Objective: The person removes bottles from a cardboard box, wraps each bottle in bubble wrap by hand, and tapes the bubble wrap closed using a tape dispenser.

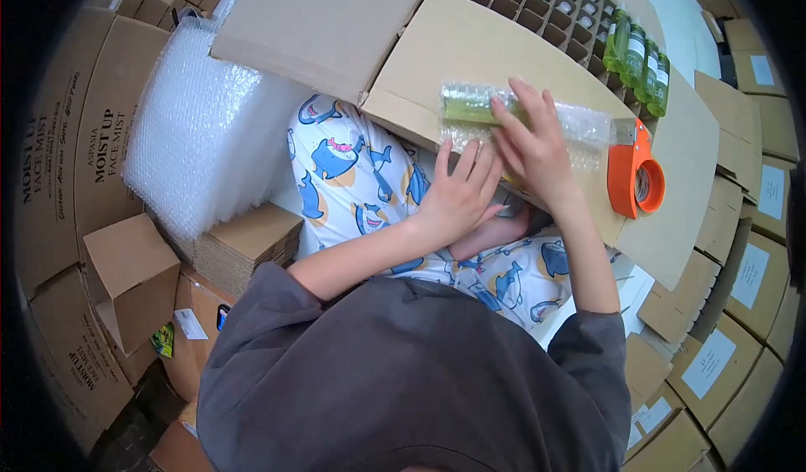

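1. The box [504, 44] takes up most of the space in front of the person, its divided cells full of pale caps at the far side and its flap serving as the bench.
2. Left of the knees stands a thick stack of bubble wrap [197, 119].
3. Both hands work over the flap. The right hand [533, 140] has its fingers spread across the wrapped piece; the left hand [462, 191] lies with fingers loosely apart at its near edge. I can't tell how hard either presses.
4. I'd say the step in hand is rolling the wrap [467, 136] round a bottle [470, 107]; the next move calls for keeping the layer snug and its edge straight.
5. An orange tape dispenser [625, 170] sits at the right end of the wrap.
6. The bottle lies sideways on the flap, its green blurred by bubbles, its right part covered by the right hand. It matches the four bare green bottles [635, 61] beyond.
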Demonstrator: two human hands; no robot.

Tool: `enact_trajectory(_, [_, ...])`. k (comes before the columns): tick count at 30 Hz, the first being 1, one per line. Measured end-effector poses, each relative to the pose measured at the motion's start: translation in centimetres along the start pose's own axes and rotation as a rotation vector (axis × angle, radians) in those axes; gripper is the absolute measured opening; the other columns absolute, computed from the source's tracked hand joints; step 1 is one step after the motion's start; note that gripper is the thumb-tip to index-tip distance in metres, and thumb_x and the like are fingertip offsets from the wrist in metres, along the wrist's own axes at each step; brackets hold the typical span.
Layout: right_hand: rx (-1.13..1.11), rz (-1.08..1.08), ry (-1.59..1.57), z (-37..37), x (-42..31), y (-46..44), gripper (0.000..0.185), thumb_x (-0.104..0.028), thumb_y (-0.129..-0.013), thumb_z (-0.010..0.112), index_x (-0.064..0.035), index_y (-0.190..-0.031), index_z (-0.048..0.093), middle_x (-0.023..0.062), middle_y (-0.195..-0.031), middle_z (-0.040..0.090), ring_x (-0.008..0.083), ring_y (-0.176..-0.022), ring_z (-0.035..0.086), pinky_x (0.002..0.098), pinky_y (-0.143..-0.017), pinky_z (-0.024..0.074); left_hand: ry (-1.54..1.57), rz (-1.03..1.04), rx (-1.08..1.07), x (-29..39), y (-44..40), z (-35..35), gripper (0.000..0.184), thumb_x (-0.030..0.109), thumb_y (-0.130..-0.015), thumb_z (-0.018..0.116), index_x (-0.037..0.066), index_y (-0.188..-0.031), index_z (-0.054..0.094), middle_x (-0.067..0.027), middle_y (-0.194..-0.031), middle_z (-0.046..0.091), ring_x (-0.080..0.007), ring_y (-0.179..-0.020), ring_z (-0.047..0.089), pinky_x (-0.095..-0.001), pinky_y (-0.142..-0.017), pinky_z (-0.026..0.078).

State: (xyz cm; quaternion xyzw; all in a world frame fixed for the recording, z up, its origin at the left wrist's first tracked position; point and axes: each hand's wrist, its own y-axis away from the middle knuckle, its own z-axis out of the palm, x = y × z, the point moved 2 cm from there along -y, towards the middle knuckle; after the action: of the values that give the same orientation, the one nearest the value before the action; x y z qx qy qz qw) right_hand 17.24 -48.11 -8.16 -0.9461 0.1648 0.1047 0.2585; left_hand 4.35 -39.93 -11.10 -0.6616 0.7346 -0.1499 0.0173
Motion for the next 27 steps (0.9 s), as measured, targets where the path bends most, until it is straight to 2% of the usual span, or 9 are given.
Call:
enact_trajectory(7, [0.004, -0.033, 0.084, -0.7, -1.4, 0.9, 0.044, -0.009, -0.071, 0.061, -0.0115, -0.115, 0.057, 0.0085, -0.117, 0.051, 0.0269, -0.109, 0.050, 0.0443, -0.095, 0.0369, -0.012, 0.006, 0.000, 0.4, 0.2, 0.3, 0.069, 0.045, -0.072, 0.063, 0.000, -0.122, 0.047, -0.0207, -0.127, 0.043, -0.0317, -0.120, 0.038, -0.0500, -0.100, 0.027])
enact_trajectory(10, [-0.114, 0.089, -0.006, -1.4, -1.6, 0.2, 0.044, -0.011, -0.070, 0.061, -0.0116, -0.114, 0.058, 0.0081, -0.119, 0.051, 0.0257, -0.110, 0.050, 0.0438, -0.096, 0.0367, 0.014, 0.002, 0.020, 0.4, 0.3, 0.3, 0.067, 0.043, -0.072, 0.064, 0.000, -0.120, 0.048, -0.0215, -0.127, 0.042, -0.0322, -0.120, 0.039, -0.0493, -0.101, 0.027])
enact_trajectory(14, [-0.131, 0.124, 0.030, -1.1, -2.0, 0.8, 0.041, -0.011, -0.071, 0.060, -0.0122, -0.111, 0.058, 0.0093, -0.121, 0.050, 0.0264, -0.112, 0.049, 0.0444, -0.097, 0.0350, 0.062, 0.018, 0.028, 0.2, 0.4, 0.0, 0.062, 0.039, -0.071, 0.066, 0.002, -0.118, 0.050, -0.0226, -0.127, 0.041, -0.0336, -0.121, 0.038, -0.0472, -0.101, 0.028])
enact_trajectory(16, [-0.083, 0.090, 0.023, -0.6, -1.9, 1.1, 0.040, -0.011, -0.071, 0.060, -0.0125, -0.111, 0.058, 0.0101, -0.122, 0.050, 0.0270, -0.114, 0.048, 0.0444, -0.098, 0.0343, 0.079, 0.026, 0.023, 0.1, 0.5, -0.3, 0.060, 0.037, -0.071, 0.066, 0.003, -0.118, 0.050, -0.0230, -0.127, 0.041, -0.0341, -0.121, 0.038, -0.0463, -0.102, 0.028])
enact_trajectory(18, [0.010, 0.024, 0.016, -0.3, -1.7, 1.4, 0.038, -0.011, -0.071, 0.059, -0.0132, -0.110, 0.058, 0.0116, -0.125, 0.048, 0.0283, -0.118, 0.046, 0.0445, -0.100, 0.0329, 0.125, 0.057, 0.012, -0.3, 0.5, -0.9, 0.052, 0.034, -0.074, 0.066, 0.004, -0.115, 0.053, -0.0202, -0.125, 0.044, -0.0322, -0.118, 0.041, -0.0427, -0.098, 0.033])
enact_trajectory(20, [-0.010, 0.016, 0.031, -0.2, -1.7, 1.7, 0.038, -0.011, -0.071, 0.059, -0.0132, -0.109, 0.058, 0.0122, -0.127, 0.047, 0.0286, -0.120, 0.045, 0.0450, -0.100, 0.0324, 0.149, 0.076, 0.006, -1.0, 0.2, -2.2, 0.048, 0.032, -0.075, 0.066, 0.005, -0.113, 0.055, -0.0188, -0.125, 0.045, -0.0313, -0.117, 0.043, -0.0410, -0.097, 0.035])
enact_trajectory(23, [-0.053, -0.001, 0.059, -0.1, -1.7, 2.2, 0.036, -0.010, -0.072, 0.059, -0.0131, -0.108, 0.058, 0.0133, -0.131, 0.045, 0.0292, -0.123, 0.042, 0.0460, -0.101, 0.0314, 0.759, -0.125, -0.301, -4.0, -1.5, -5.3, 0.039, 0.027, -0.078, 0.065, 0.005, -0.109, 0.058, -0.0146, -0.115, 0.054, -0.0271, -0.107, 0.052, -0.0351, -0.087, 0.044])
enact_trajectory(25, [-0.043, -0.009, 0.038, -0.2, -1.8, 2.5, 0.036, -0.010, -0.072, 0.059, -0.0132, -0.108, 0.058, 0.0130, -0.133, 0.043, 0.0290, -0.125, 0.041, 0.0464, -0.101, 0.0319, 0.810, -0.196, -0.052, -7.3, -4.2, -6.4, 0.033, 0.025, -0.080, 0.065, 0.004, -0.106, 0.061, -0.0114, -0.099, 0.062, -0.0228, -0.091, 0.060, -0.0331, -0.076, 0.047])
enact_trajectory(27, [-0.033, -0.014, 0.033, -0.2, -1.9, 2.7, 0.036, -0.010, -0.072, 0.059, -0.0133, -0.109, 0.058, 0.0129, -0.134, 0.042, 0.0290, -0.125, 0.040, 0.0466, -0.101, 0.0321, 0.559, 0.018, -0.015, -9.8, -7.3, -5.6, 0.039, 0.029, -0.078, 0.068, 0.002, -0.105, 0.060, -0.0129, -0.093, 0.063, -0.0214, -0.085, 0.060, -0.0331, -0.073, 0.047])
